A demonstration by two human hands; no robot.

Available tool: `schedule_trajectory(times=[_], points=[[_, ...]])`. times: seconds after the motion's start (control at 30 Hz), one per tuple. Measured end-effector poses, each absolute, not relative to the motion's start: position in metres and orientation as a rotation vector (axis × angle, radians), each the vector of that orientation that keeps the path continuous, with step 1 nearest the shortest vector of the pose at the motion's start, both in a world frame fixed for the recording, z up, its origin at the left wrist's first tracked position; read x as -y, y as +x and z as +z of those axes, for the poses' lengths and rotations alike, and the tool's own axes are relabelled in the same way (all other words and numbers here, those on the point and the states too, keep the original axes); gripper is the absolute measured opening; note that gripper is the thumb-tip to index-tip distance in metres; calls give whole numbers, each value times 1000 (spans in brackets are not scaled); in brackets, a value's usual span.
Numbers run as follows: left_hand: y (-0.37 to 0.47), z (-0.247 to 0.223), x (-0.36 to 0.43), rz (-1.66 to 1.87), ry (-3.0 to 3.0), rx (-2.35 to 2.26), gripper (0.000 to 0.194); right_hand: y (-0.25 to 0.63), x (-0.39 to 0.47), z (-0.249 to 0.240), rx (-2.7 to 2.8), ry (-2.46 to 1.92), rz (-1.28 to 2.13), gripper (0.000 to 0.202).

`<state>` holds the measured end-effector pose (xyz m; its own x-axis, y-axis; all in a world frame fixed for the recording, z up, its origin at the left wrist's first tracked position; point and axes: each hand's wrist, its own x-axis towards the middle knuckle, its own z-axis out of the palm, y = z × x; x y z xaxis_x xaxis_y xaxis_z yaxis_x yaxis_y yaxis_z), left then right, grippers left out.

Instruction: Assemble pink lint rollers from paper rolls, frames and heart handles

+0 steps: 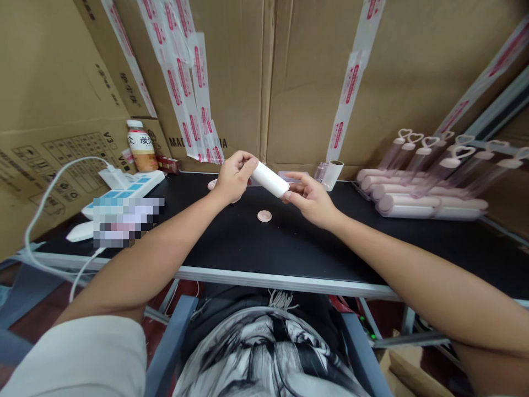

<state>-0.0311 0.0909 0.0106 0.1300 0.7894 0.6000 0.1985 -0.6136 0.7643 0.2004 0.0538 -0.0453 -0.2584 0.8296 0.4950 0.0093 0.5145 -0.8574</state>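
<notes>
A white cylinder [269, 179] is held tilted above the black tabletop, its right end lower than its left. My left hand [235, 177] is closed on its upper left end. At the lower right end, the fingers of my right hand [309, 199] grip the rim, where a bit of pink shows. On the table below lies a round pink disc [264, 215]. More pink pieces [212, 184] sit beside and partly behind my left hand. Behind my right hand stands another white tube [333, 175], next to small clear pieces.
Pink cylinders [430, 204] and clear tubes with heart-shaped loops [425, 144] are stacked at the right. A power strip [124, 193] with white cables, a blurred-out object and a bottle [141, 146] occupy the left. Cardboard [306, 82] walls the back; the table's metal edge [285, 279] runs in front.
</notes>
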Motion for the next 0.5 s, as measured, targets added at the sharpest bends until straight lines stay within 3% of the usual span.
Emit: schedule_trajectory(times=[0.5], points=[[-37,10,-98,1542,1892,-1045,20,202,-55,-51,1772,-987,985,56]])
